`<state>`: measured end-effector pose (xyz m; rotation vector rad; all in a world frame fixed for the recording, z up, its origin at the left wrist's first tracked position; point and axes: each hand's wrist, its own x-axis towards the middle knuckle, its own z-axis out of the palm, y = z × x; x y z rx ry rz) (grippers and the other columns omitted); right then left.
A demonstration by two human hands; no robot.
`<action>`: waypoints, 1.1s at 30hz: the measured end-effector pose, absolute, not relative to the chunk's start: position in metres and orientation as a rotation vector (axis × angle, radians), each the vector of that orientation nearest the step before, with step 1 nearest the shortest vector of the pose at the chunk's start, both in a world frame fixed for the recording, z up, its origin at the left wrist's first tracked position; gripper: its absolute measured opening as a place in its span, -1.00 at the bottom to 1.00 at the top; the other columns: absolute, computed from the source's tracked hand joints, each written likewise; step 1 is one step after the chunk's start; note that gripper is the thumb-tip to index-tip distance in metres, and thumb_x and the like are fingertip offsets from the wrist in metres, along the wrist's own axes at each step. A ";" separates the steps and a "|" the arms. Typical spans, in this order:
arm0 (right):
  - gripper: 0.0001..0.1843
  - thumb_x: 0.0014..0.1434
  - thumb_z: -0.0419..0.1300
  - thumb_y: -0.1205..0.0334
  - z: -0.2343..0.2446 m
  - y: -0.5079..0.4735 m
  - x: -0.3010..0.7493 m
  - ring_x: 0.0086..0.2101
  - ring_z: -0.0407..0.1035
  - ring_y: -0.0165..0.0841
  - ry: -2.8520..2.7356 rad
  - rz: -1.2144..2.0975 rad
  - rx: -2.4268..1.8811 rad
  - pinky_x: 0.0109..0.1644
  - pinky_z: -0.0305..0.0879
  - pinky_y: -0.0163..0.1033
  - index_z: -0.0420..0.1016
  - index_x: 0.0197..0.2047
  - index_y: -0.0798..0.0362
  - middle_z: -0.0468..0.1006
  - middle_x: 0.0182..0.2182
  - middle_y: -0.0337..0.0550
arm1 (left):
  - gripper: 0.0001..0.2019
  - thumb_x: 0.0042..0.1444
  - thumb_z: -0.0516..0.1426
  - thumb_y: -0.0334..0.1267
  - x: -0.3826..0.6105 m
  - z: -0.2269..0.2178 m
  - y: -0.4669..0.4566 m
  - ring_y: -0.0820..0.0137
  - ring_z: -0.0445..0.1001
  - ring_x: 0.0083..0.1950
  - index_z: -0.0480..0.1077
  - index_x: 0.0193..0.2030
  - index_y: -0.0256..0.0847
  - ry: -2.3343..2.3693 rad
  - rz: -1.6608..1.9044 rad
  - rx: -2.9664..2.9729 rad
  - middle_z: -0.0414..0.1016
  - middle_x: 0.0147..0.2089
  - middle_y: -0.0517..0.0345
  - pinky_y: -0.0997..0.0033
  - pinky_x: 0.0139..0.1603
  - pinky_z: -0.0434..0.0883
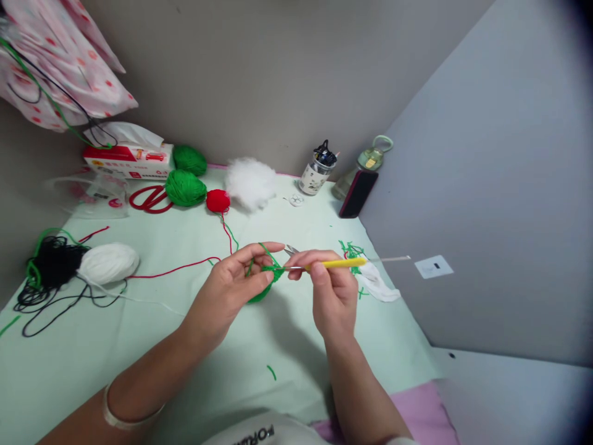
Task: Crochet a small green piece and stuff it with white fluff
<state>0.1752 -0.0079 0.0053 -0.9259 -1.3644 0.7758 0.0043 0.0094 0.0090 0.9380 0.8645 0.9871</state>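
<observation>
My left hand [234, 278] pinches a small piece of green crochet work [264, 293] between thumb and fingers, and a green strand runs up over its raised index finger. In my right hand [331, 287] is a crochet hook [340, 264] with a yellow handle, held like a pencil. Its metal tip reaches into the top edge of the green piece. A second thin end of the hook sticks out to the right. Behind my right fingers a pair of small scissors [290, 250] shows only its blade tips; the rest is hidden.
Green yarn balls [186, 188], a red yarn ball [217, 201], red-handled scissors [151, 199] and white stuffing [251, 183] lie at the back. White yarn [109, 263] and black yarn [58, 262] sit left. A pen cup [317, 173], phone [358, 193] and bottle [346, 182] stand back right. Green scraps [352, 249] lie right.
</observation>
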 end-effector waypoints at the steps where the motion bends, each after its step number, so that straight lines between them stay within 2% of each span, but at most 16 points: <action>1: -0.78 0.46 0.08 0.29 0.004 -0.010 0.175 -0.26 0.55 -0.31 -1.464 0.656 -0.933 -0.19 0.51 -0.16 0.57 -0.12 -0.01 0.65 -0.26 -0.11 | -0.71 0.18 0.33 -0.25 0.005 0.009 0.009 0.41 0.34 -0.20 0.64 0.05 0.04 0.886 1.008 0.950 0.40 -0.18 0.20 0.44 -0.18 0.32; 4: -0.72 0.38 0.14 0.43 -0.003 -0.015 0.172 -0.17 0.55 -0.27 -1.765 0.188 -0.952 -0.09 0.53 -0.10 0.58 0.02 -0.06 0.65 -0.19 -0.07 | -0.60 0.14 0.38 -0.25 0.009 0.008 0.007 0.45 0.36 -0.21 0.59 0.14 0.03 0.875 1.047 0.886 0.43 -0.20 0.23 0.48 -0.14 0.34; 7: -0.63 0.33 0.20 0.46 -0.010 -0.015 0.170 -0.16 0.56 -0.26 -1.827 -0.117 -0.967 -0.12 0.54 -0.12 0.60 0.08 -0.14 0.66 -0.14 -0.06 | -0.55 0.15 0.38 -0.21 0.012 0.007 0.008 0.56 0.24 -0.42 0.55 0.20 -0.06 0.746 0.946 0.663 0.39 -0.35 0.30 0.52 -0.21 0.34; 9: -0.67 0.36 0.18 0.44 -0.009 -0.014 0.171 -0.18 0.57 -0.26 -1.730 0.001 -0.971 -0.14 0.55 -0.11 0.61 0.05 -0.12 0.67 -0.17 -0.08 | -0.60 0.16 0.37 -0.24 0.011 0.007 0.011 0.61 -0.01 -0.54 0.59 0.15 -0.16 0.666 0.873 0.555 0.20 -0.53 0.42 0.53 -0.21 0.34; 11: -0.76 0.40 0.14 0.37 -0.006 -0.011 0.174 -0.29 0.54 -0.30 -1.544 0.278 -0.962 -0.22 0.54 -0.12 0.63 -0.05 -0.06 0.66 -0.25 -0.10 | -0.65 0.17 0.36 -0.27 0.009 0.007 0.014 0.60 -0.15 -0.55 0.62 0.11 -0.20 0.629 0.866 0.532 0.03 -0.59 0.49 0.52 -0.20 0.33; 13: -0.78 0.43 0.14 0.28 -0.002 -0.008 0.175 -0.39 0.49 -0.34 -1.372 0.538 -0.926 -0.32 0.49 -0.17 0.64 -0.15 -0.03 0.63 -0.31 -0.13 | -0.65 0.17 0.35 -0.27 0.007 0.008 0.015 0.58 -0.13 -0.54 0.62 0.11 -0.19 0.635 0.883 0.581 0.12 -0.57 0.44 0.54 -0.27 0.27; 16: -0.80 0.41 0.18 0.22 0.000 -0.005 0.174 -0.30 0.53 -0.30 -1.370 0.676 -0.923 -0.29 0.49 -0.17 0.65 -0.17 -0.02 0.67 -0.28 -0.11 | -0.65 0.14 0.36 -0.26 0.007 0.010 0.014 0.55 0.12 -0.46 0.64 0.09 -0.13 0.672 0.883 0.703 0.45 -0.34 0.24 0.51 -0.35 0.20; 19: -0.81 0.40 0.19 0.29 -0.003 -0.006 0.171 -0.22 0.57 -0.27 -1.443 0.561 -0.951 -0.17 0.52 -0.13 0.66 -0.11 -0.06 0.69 -0.26 -0.13 | -0.66 0.15 0.37 -0.21 0.009 0.008 0.011 0.47 0.32 -0.27 0.63 0.09 -0.07 0.741 0.923 0.794 0.52 -0.17 0.17 0.50 -0.28 0.25; 23: -0.67 0.36 0.21 0.45 -0.009 -0.013 0.168 -0.18 0.56 -0.29 -1.648 0.272 -0.984 -0.11 0.54 -0.12 0.64 0.05 -0.11 0.66 -0.15 -0.10 | -0.56 0.10 0.42 -0.17 0.013 0.005 0.008 0.45 0.40 -0.18 0.60 0.15 -0.01 0.805 0.995 0.765 0.53 -0.16 0.19 0.50 -0.14 0.32; 25: -0.59 0.31 0.24 0.49 -0.012 -0.015 0.169 -0.11 0.55 -0.26 -1.766 0.074 -0.980 -0.07 0.54 -0.11 0.62 0.11 -0.13 0.65 -0.07 -0.05 | -0.58 0.09 0.42 -0.20 0.014 0.004 0.010 0.55 0.32 -0.35 0.62 0.12 -0.06 0.749 0.963 0.646 0.50 -0.30 0.25 0.49 -0.09 0.36; 26: -0.58 0.31 0.25 0.49 -0.012 -0.015 0.170 -0.10 0.55 -0.26 -1.773 0.035 -0.970 -0.06 0.54 -0.10 0.62 0.12 -0.13 0.65 -0.06 -0.05 | -0.62 0.10 0.41 -0.21 0.014 0.004 0.011 0.60 0.20 -0.46 0.64 0.09 -0.11 0.707 0.926 0.583 0.42 -0.42 0.32 0.49 -0.07 0.38; 28: -0.63 0.34 0.22 0.47 -0.010 -0.013 0.173 -0.15 0.55 -0.28 -1.658 0.145 -0.957 -0.13 0.53 -0.13 0.64 0.08 -0.13 0.66 -0.12 -0.08 | -0.69 0.13 0.39 -0.21 0.012 0.004 0.013 0.62 -0.06 -0.55 0.67 0.02 -0.19 0.634 0.861 0.495 0.15 -0.59 0.45 0.47 -0.04 0.40; 30: -0.73 0.38 0.19 0.39 -0.006 -0.010 0.174 -0.29 0.52 -0.33 -1.448 0.405 -0.935 -0.26 0.49 -0.18 0.67 -0.02 -0.11 0.66 -0.23 -0.12 | -0.72 0.14 0.38 -0.21 0.010 0.004 0.015 0.61 -0.11 -0.55 0.68 -0.01 -0.21 0.601 0.860 0.477 0.00 -0.63 0.49 0.47 -0.03 0.41; 33: -0.81 0.40 0.21 0.22 -0.003 -0.006 0.173 -0.39 0.46 -0.36 -1.260 0.744 -0.889 -0.35 0.43 -0.20 0.69 -0.14 -0.08 0.64 -0.29 -0.14 | -0.68 0.12 0.40 -0.26 0.010 0.004 0.014 0.59 0.04 -0.51 0.66 0.04 -0.10 0.637 0.922 0.579 0.22 -0.53 0.40 0.52 -0.16 0.35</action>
